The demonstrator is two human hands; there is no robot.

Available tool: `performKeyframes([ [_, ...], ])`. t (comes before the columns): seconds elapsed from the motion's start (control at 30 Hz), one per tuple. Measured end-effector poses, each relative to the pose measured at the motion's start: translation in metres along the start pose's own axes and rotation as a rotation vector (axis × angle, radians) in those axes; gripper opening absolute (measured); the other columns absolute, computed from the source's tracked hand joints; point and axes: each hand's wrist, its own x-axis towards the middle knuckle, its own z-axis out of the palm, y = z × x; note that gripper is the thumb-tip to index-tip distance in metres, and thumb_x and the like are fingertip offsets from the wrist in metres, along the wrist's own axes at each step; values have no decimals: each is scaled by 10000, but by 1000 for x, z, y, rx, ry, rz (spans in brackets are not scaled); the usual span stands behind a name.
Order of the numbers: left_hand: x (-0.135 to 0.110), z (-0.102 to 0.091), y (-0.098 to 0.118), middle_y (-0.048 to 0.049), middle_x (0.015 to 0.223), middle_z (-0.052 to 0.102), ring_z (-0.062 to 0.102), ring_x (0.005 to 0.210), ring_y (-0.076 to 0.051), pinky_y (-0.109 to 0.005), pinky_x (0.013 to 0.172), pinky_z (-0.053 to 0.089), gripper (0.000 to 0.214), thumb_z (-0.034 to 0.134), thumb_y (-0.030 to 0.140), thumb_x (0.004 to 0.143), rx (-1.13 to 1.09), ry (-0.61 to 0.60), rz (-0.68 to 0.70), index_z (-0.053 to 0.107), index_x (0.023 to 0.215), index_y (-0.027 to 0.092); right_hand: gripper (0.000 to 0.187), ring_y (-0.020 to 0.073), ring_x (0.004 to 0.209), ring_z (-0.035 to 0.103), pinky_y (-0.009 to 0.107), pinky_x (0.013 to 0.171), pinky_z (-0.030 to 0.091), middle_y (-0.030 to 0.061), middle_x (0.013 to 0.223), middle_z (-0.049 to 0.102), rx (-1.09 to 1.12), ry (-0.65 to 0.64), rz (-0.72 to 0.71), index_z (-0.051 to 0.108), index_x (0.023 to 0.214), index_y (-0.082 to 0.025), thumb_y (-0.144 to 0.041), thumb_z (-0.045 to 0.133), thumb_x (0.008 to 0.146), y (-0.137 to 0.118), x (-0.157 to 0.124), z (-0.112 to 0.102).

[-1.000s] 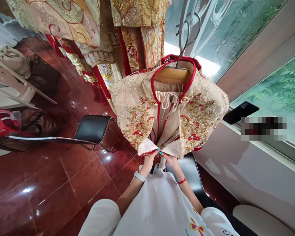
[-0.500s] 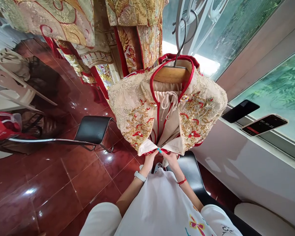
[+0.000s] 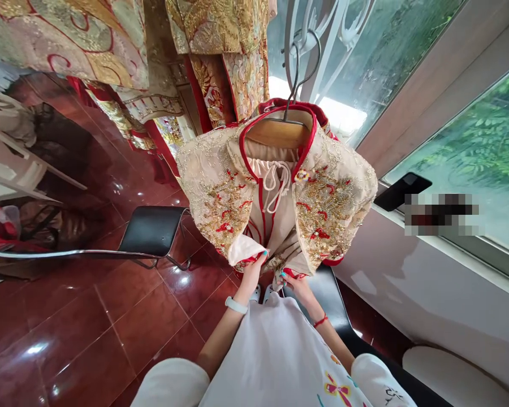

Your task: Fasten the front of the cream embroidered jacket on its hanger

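Note:
A beaded cream and gold jacket (image 3: pixel 227 192) with red trim hangs in front of me on a wooden hanger (image 3: pixel 279 133). Its front is open, and a cream tied cord (image 3: pixel 276 180) shows inside the neckline. My left hand (image 3: pixel 251 276) pinches the lower corner of the left front panel, turning its white lining outward. On the other side, my right hand (image 3: pixel 300 287) is closed on the lower edge of the right front panel. The two panel edges are apart, with folds of cream cloth between them.
Embroidered gold and red garments (image 3: pixel 216 34) hang behind the jacket. A black chair (image 3: pixel 152 230) stands at the left, and another black seat (image 3: pixel 328 294) is close on my right. A dark phone (image 3: pixel 402 191) lies on the window sill beside a blurred patch.
My hands, together at the jacket's front before, have drawn apart, each keeping hold of a panel edge. The whole view has shifted slightly.

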Motion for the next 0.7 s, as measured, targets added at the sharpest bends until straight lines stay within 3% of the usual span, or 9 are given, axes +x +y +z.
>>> performKeyframes([
  [0.13,-21,-14,-2,-67,951,806,700,1088,-275,-399,1068,481,244,787,441,685,-80,-22,-31,768,768,213,496,209,676,637,452,797,594,14,654,659,80,14,-48,652,635,-244,-674,872,525,-17,-5,4],
  [0.3,-42,-29,23,-86,959,807,707,1019,-278,-392,982,512,300,849,425,611,-121,-110,-104,803,807,202,395,213,688,651,373,728,560,35,675,700,57,-24,29,693,635,-220,-543,904,553,-34,-9,1],
  [0.53,-66,-25,37,-35,732,752,674,757,-193,-335,811,524,301,930,387,552,-237,-76,-256,750,665,173,305,194,707,660,328,734,528,10,742,754,85,-51,90,759,710,-224,-379,950,529,-49,-9,0],
  [0.7,-70,-19,35,-49,782,771,690,792,-217,-358,802,542,325,928,410,564,-279,-114,-300,778,731,175,288,196,662,656,332,706,527,6,680,744,143,-46,109,744,644,-230,-393,952,530,-49,-13,12],
])
